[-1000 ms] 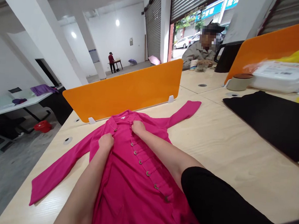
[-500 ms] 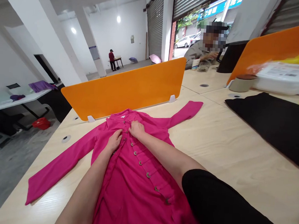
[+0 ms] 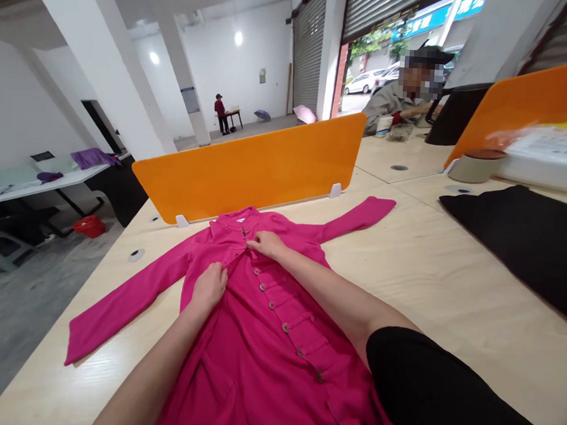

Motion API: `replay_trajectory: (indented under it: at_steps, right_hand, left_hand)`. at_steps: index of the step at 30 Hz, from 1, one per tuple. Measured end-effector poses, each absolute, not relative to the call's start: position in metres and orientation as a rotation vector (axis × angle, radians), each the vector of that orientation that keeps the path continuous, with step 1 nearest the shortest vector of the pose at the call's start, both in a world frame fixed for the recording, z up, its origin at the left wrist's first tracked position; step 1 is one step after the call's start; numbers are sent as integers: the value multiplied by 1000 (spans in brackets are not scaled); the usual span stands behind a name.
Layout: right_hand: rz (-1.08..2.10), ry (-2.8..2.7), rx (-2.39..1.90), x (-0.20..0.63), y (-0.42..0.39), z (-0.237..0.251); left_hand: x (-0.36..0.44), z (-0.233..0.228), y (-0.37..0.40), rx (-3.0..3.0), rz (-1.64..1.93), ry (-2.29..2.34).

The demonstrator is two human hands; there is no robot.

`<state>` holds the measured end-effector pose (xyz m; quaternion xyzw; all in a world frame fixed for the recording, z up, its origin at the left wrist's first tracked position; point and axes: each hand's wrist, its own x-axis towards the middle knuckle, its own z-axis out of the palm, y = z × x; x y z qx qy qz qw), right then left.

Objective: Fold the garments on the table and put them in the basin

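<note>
**Magenta shirt laid flat as two hands work at its collar**

Magenta cotton fills the near end of a pale wooden table (image 3: 452, 302), where a button-front shirt (image 3: 255, 340) lies face up with both sleeves spread wide. The person's right hand (image 3: 266, 242) rests just below the collar, fingers drawn together on the top of the button placket; whether they pinch a button cannot be told. The left hand (image 3: 209, 285) lies loosely curled on the left chest panel, pressing the cloth and gripping nothing visible. An orange divider (image 3: 248, 165) stands just behind the collar.

Risk, as judged from here: the left palm could drag the panel sideways and wrinkle the front, or pull the placket out of line, since the fabric lies loose on a smooth surface.

A black cloth (image 3: 519, 235) lies to the right. Beyond it sits a lidded round container (image 3: 476, 164), contents hidden, beside a blurred white package (image 3: 549, 160). Another person (image 3: 403, 98) sits at the far desk.
</note>
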<state>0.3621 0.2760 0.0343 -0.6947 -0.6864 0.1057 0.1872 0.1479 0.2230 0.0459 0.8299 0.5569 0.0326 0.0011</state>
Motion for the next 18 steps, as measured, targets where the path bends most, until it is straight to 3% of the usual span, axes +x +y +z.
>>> replay_trajectory:
  at_steps: [7, 10, 15, 18]
  right_hand:
    - [262, -2049, -1856, 360, 237, 41]
    - [263, -2047, -1820, 336, 222, 48]
    - [804, -1860, -1933, 290, 228, 46]
    - [829, -1652, -1869, 274, 238, 36]
  left_hand:
    - [84, 50, 170, 2308, 36, 1621]
    - [59, 54, 150, 2084, 183, 1560]
    - [34, 74, 119, 1658, 379, 1485]
    - [17, 82, 94, 1489, 263, 1375]
